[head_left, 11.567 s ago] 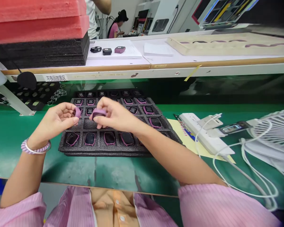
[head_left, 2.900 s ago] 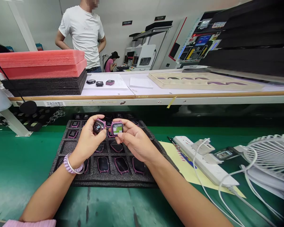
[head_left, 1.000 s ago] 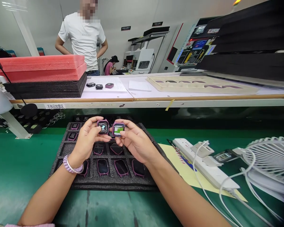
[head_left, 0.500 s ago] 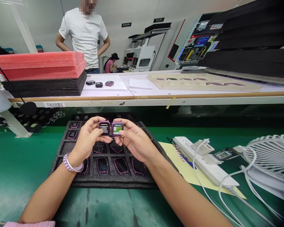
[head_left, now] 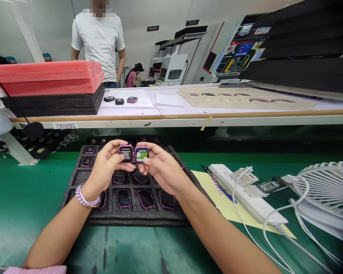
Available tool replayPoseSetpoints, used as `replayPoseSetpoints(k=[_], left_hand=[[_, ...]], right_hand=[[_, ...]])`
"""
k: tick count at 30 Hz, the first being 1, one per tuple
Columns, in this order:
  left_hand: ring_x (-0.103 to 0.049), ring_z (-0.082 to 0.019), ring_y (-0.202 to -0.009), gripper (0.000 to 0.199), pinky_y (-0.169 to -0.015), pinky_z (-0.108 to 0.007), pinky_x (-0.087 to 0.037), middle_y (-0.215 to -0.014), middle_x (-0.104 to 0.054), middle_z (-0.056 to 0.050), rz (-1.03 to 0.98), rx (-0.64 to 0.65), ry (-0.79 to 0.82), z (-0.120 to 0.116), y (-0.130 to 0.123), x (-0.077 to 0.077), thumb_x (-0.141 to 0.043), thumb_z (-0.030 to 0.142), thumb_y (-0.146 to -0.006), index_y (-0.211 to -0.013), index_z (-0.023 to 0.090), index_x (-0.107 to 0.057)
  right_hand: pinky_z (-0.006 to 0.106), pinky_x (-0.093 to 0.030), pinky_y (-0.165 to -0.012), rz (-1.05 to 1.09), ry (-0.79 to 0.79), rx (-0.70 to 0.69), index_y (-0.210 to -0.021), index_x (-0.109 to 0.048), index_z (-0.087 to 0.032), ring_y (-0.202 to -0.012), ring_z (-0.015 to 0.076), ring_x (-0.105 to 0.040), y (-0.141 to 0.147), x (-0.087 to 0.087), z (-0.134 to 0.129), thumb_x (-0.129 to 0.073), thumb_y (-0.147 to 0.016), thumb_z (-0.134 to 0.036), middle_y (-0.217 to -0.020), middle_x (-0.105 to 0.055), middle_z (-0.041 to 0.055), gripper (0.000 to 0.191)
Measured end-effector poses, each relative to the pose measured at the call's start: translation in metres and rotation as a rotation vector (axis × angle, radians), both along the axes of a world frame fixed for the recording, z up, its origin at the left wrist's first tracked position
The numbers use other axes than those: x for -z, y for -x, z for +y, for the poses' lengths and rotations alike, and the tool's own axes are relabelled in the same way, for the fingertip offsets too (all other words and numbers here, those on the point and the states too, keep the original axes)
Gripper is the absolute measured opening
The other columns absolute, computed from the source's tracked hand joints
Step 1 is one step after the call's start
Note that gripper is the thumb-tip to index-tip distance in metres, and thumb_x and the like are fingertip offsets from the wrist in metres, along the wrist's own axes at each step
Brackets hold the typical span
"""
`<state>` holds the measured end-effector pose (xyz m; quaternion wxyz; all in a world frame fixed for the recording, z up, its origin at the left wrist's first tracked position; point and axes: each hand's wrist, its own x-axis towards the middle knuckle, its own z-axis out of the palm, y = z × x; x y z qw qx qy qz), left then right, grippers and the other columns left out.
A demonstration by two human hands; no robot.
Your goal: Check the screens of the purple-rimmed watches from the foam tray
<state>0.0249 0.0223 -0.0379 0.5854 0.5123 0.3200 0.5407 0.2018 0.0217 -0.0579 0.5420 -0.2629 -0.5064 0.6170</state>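
My left hand (head_left: 107, 163) grips a purple-framed watch (head_left: 126, 153) by its edges, its dark screen showing lines of white text. Beside it, my right hand (head_left: 162, 165) pinches a second purple-framed watch (head_left: 141, 154), whose screen shows green and white areas. The two watches are side by side, close together above a black foam tray (head_left: 125, 217). More purple-framed watches lie in the tray's compartments, among them one in the front row (head_left: 146, 199). Each thumb rests at the lower part of its watch's screen. Part of the tray is hidden under my hands.
Right of the tray are yellow paper (head_left: 200, 177), a white power strip (head_left: 246, 194), cables and a white fan (head_left: 328, 190). A shelf (head_left: 171, 122) behind holds red foam (head_left: 51, 78), small watches and a beige tray (head_left: 246, 101). Two people are beyond it.
The standing person's arms have come down from the hips to nearer the sides. My hands and both watches have hardly moved.
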Motion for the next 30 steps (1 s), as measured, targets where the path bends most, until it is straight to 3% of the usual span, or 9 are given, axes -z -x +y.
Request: replayPoseSetpoints(k=[5, 8, 12, 15, 30], left_hand=[[-0.072, -0.014, -0.068, 0.047, -0.067, -0.024, -0.064, -0.108, -0.062, -0.003, 0.020, -0.022, -0.041, 0.0004, -0.0019, 0.0026, -0.069, 0.015, -0.068, -0.113, 0.018, -0.054], [-0.072, -0.014, -0.069, 0.048, -0.069, -0.024, -0.064, -0.102, -0.065, -0.003, 0.032, -0.006, -0.030, 0.0015, -0.0033, 0.0037, -0.072, 0.016, -0.071, -0.114, 0.018, -0.053], [-0.072, -0.016, -0.065, 0.037, -0.062, -0.025, -0.064, -0.091, -0.066, -0.002, 0.035, 0.005, 0.029, 0.0014, -0.0030, 0.0034, -0.069, 0.034, -0.082, -0.113, 0.018, -0.055], [-0.072, -0.017, -0.065, 0.037, -0.063, -0.029, -0.065, -0.094, -0.066, -0.004, 0.033, 0.014, 0.037, 0.0007, -0.0023, 0.0029, -0.066, 0.038, -0.083, -0.112, 0.018, -0.057], [-0.073, -0.019, -0.065, 0.038, -0.064, -0.028, -0.066, -0.092, -0.068, -0.002, 0.038, 0.040, 0.039, -0.0002, -0.0025, 0.0029, -0.066, 0.026, -0.074, -0.110, 0.018, -0.058]], right_hand=[[0.024, -0.044, -0.057, -0.046, -0.040, 0.033, -0.117, -0.058, -0.021, -0.064, 0.0123, -0.055, 0.0009, -0.0014, -0.0002, -0.075, -0.071, -0.019, -0.089, -0.061, 0.0004, 0.049], [0.023, -0.044, -0.056, -0.054, -0.043, 0.052, -0.116, -0.058, -0.022, -0.062, 0.0117, -0.053, 0.0018, -0.0005, 0.0007, -0.079, -0.071, -0.021, -0.089, -0.060, -0.0001, 0.049], [0.022, -0.039, -0.051, -0.027, 0.003, 0.055, -0.109, -0.061, -0.020, -0.055, 0.0104, -0.050, 0.0017, 0.0025, 0.0031, -0.082, -0.079, -0.039, -0.080, -0.058, -0.0008, 0.041], [0.023, -0.037, -0.049, 0.009, 0.028, 0.055, -0.106, -0.063, -0.020, -0.053, 0.0111, -0.050, 0.0011, 0.0033, 0.0045, -0.080, -0.081, -0.051, -0.078, -0.057, -0.0006, 0.043], [0.022, -0.038, -0.050, -0.054, 0.044, 0.098, -0.108, -0.062, -0.019, -0.054, 0.0096, -0.048, 0.0012, 0.0052, 0.0041, -0.086, -0.073, -0.039, -0.083, -0.061, 0.0006, 0.046]])
